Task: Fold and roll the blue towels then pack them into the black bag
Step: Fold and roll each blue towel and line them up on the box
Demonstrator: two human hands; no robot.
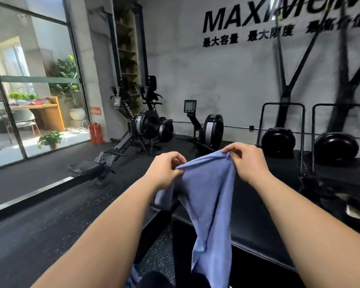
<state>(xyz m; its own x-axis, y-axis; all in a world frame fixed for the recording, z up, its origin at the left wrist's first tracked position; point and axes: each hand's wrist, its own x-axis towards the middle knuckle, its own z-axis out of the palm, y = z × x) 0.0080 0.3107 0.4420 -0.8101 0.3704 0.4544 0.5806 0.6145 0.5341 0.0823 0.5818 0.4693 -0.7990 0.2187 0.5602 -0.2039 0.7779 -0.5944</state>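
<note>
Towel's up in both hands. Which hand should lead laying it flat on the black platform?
Right, probably. The right hand pinches the towel over the black platform; the left hand pinches the other end farther left, nearer the platform's edge.

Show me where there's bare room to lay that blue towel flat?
The black platform between the towel and the weight plates looks bare. So does the floor before the rowing machines. It is crowded along the wall.

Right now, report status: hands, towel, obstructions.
Left hand, right hand: both pinching top edge. Blue towel hanging loose, not folded. Black bag not made out; nothing seen in the way.
</note>
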